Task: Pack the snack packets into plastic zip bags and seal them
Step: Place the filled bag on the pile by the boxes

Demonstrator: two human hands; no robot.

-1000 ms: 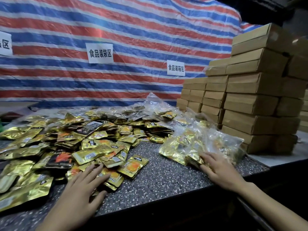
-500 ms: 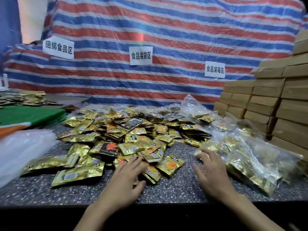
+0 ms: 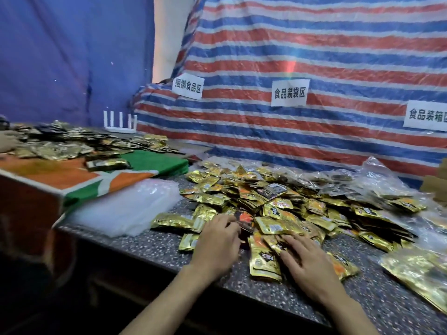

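A big heap of gold snack packets (image 3: 285, 204) covers the speckled counter (image 3: 150, 247). My left hand (image 3: 217, 245) rests on the heap's near left edge, fingers bent over gold packets and a dark orange-printed packet (image 3: 245, 220). My right hand (image 3: 307, 262) lies flat with spread fingers on a small bunch of gold packets (image 3: 263, 259) at the front. A stack of empty clear zip bags (image 3: 125, 209) lies left of the heap. A filled zip bag (image 3: 420, 274) lies at the far right.
An orange, white and green cloth (image 3: 72, 175) covers a raised box on the left, with more packets (image 3: 60, 143) piled behind it. A white rack (image 3: 119, 122) stands at the back. Striped tarpaulin with paper signs (image 3: 289, 92) forms the back wall.
The view has swung left, off the carton stack. My right hand left the filled bag and came onto the front packets. My left hand moved further onto the heap.
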